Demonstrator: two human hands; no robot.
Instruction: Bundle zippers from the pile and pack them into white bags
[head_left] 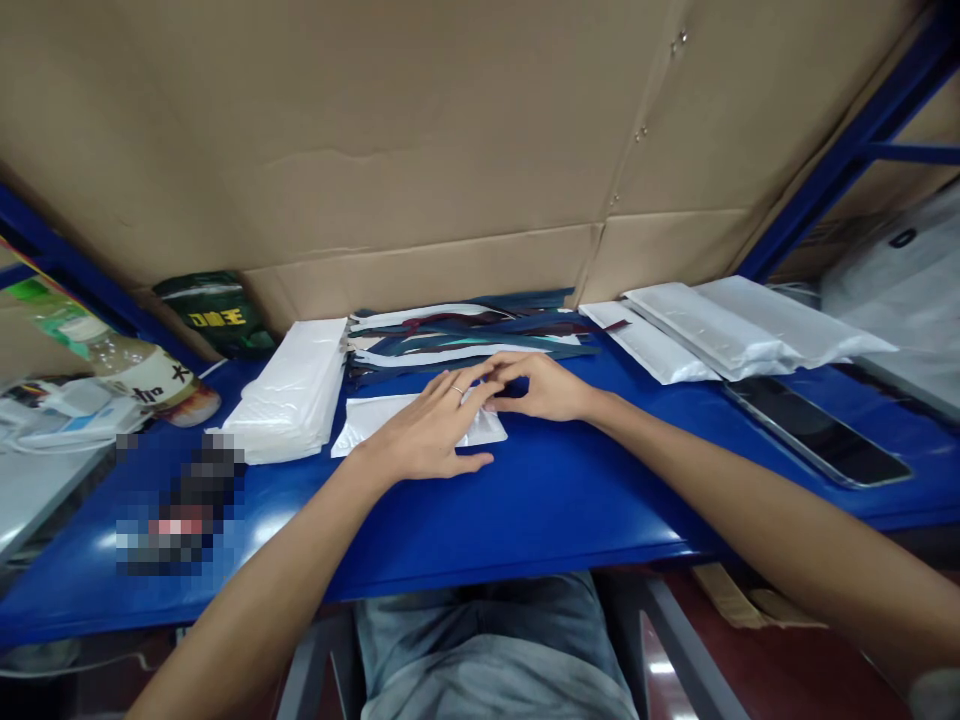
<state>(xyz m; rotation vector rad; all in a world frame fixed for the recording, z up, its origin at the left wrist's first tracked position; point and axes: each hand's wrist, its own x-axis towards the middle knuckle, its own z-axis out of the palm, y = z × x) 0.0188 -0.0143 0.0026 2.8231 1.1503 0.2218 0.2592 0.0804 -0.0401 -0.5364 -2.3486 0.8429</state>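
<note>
My left hand (427, 430) lies flat, fingers stretched, on a small white plastic pouch (367, 418) on the blue table (525, 500). A ring shows on one finger. My right hand (544, 388) is at the pouch's right end, fingers curled and pinching at its edge. Just behind the hands lies a pile of zippers (465, 340) in dark blue, teal and white.
A stack of white pouches (289, 390) lies at left, more white packets (712, 330) at right. A phone (814, 430) lies at the right edge. A bottle (120, 365) lies on its side at far left. A cardboard wall (450, 150) closes the back.
</note>
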